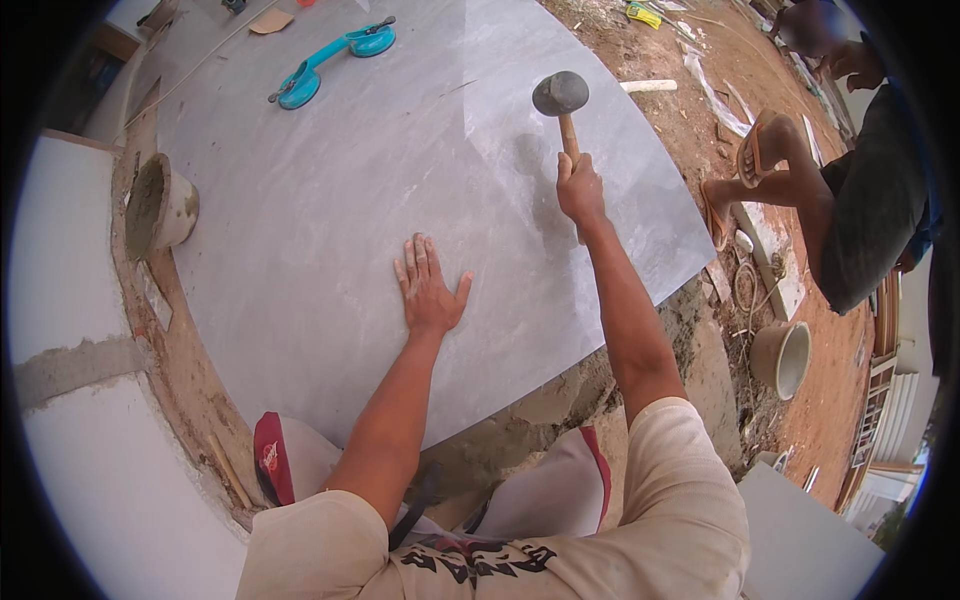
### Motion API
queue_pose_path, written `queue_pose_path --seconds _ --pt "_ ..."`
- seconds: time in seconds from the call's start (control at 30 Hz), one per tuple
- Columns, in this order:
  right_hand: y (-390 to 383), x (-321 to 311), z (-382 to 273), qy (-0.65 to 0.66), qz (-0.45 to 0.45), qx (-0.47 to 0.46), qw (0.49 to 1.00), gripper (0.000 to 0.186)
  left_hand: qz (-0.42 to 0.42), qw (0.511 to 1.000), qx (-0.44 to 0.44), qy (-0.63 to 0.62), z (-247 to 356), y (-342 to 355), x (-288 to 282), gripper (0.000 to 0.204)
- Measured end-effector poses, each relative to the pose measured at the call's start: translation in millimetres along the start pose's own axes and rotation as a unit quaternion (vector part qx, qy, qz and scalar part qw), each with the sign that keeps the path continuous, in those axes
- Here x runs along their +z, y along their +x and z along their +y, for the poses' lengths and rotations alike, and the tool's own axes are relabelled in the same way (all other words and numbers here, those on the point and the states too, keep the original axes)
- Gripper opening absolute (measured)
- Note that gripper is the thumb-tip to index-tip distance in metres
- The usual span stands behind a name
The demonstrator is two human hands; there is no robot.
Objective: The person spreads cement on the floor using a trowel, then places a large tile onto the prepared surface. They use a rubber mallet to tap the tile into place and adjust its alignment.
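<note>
A large grey floor tile surface [330,230] spreads in front of me. My left hand [430,292] lies flat on it, fingers spread, holding nothing. My right hand [581,190] is closed round the wooden handle of a rubber mallet [560,94]. The mallet's dark head is raised above the tile, and its shadow falls on the surface to its left. Toward the far side, a teal double suction-cup lifter [333,58] rests on the tile. Wet mortar [560,405] shows along the tile's near edge, close to my knees.
A bucket of mortar [162,205] stands tilted in view at the left edge, beside a white wall [65,240]. At the right, another person [850,190] crouches in sandals on the dirt. Near them are a second bucket [781,360], a cord and scattered debris.
</note>
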State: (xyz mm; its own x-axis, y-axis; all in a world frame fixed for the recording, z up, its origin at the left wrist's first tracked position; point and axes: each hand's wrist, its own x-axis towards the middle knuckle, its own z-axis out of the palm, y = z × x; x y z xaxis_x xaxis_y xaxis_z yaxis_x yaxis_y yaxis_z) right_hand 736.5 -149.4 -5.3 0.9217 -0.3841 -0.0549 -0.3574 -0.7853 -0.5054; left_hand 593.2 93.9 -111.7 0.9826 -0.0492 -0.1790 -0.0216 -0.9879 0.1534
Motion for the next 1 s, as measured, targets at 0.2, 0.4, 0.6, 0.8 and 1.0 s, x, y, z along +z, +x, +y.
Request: queue_pose_path --seconds 0.2,0.4,0.6,0.8,1.0 --pt "51 -48 15 0.262 0.21 -0.113 0.935 0.041 -0.008 1.0 -0.007 0.012 2 2 2 0.093" --pt "19 -10 8 -0.018 -0.019 0.049 0.998 0.042 0.002 1.0 -0.012 -0.01 3 4 -1 0.094" --pt "54 -51 5 0.212 0.261 -0.168 0.927 0.039 0.021 1.0 0.005 -0.009 6 9 -1 0.095" --pt "11 -10 27 -0.011 -0.074 0.073 0.994 0.042 0.007 1.0 -0.013 0.009 5 6 4 0.095" --pt "12 -45 62 0.237 0.151 -0.134 0.95 0.036 0.05 0.998 0.0 0.024 12 8 6 0.092"
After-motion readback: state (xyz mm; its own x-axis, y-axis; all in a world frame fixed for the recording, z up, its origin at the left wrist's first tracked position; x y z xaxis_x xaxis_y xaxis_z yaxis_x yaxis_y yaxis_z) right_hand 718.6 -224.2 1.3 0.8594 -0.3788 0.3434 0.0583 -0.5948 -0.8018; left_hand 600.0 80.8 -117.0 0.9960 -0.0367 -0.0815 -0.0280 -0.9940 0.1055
